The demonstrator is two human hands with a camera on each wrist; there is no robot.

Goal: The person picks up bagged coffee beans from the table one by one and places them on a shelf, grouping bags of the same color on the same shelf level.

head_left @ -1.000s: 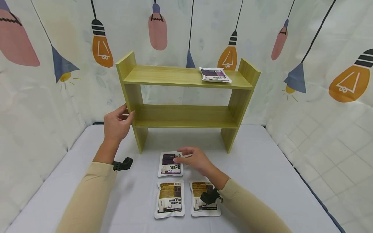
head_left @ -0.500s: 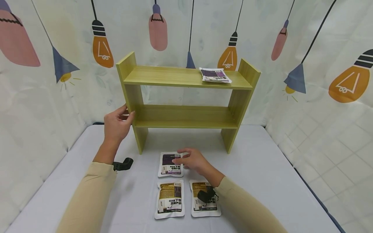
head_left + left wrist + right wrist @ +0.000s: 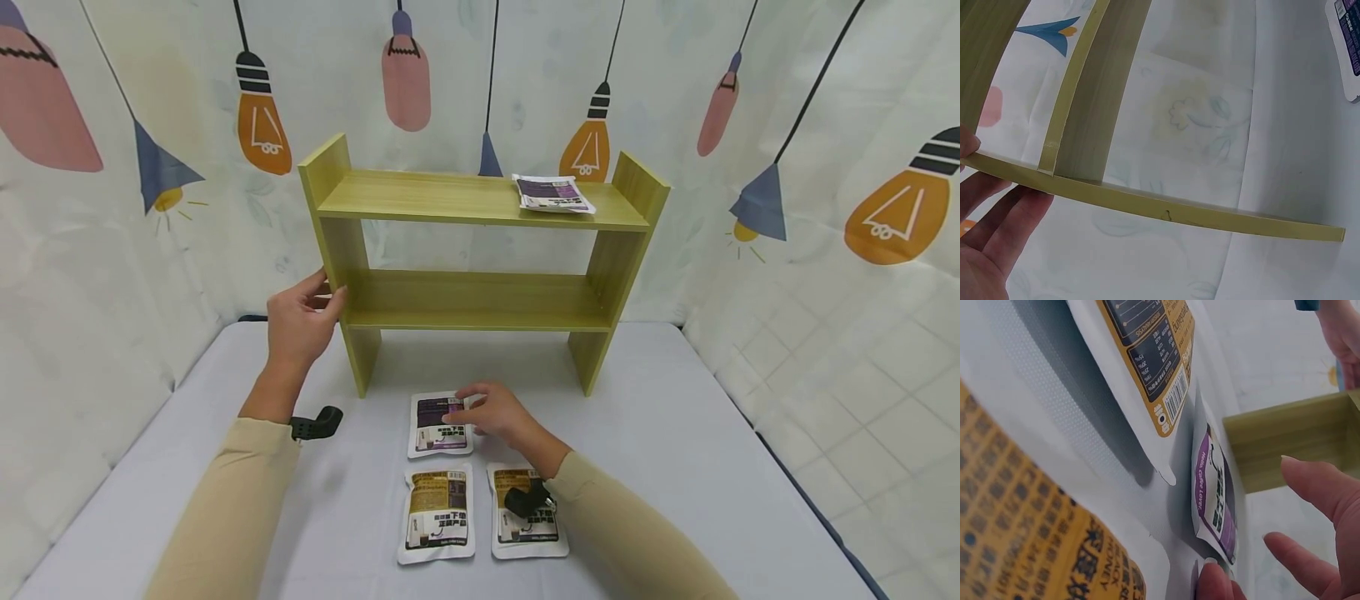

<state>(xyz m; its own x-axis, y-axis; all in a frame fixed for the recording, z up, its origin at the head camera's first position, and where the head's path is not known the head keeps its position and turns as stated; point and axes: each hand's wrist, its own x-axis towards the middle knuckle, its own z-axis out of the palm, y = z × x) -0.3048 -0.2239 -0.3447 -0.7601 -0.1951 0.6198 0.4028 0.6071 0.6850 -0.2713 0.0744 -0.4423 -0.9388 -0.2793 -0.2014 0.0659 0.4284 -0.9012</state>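
Note:
My left hand [image 3: 298, 321] grips the left side panel [image 3: 1166, 209] of a yellow-green two-tier wooden shelf [image 3: 480, 302], thumb on one side and fingers on the other. My right hand [image 3: 498, 417] is over the right edge of a white coffee pouch with a purple label [image 3: 438, 437], which lies flat on the table. In the right wrist view the thumb [image 3: 1313, 478] is spread away from the purple pouch [image 3: 1213, 487], and a lower fingertip [image 3: 1213, 578] is by its edge; contact is hard to tell.
Two gold-labelled pouches lie nearer, one left [image 3: 437, 515] and one right [image 3: 525, 537], the latter partly under my right wrist camera [image 3: 527, 500]. More purple-labelled pouches [image 3: 553, 193] rest on the upper shelf's right end. A white cloth covers the table [image 3: 675, 433].
My right hand has shifted slightly left over the purple pouch, and the pouch has moved a tiny bit. My left hand and the shelf stay where they were.

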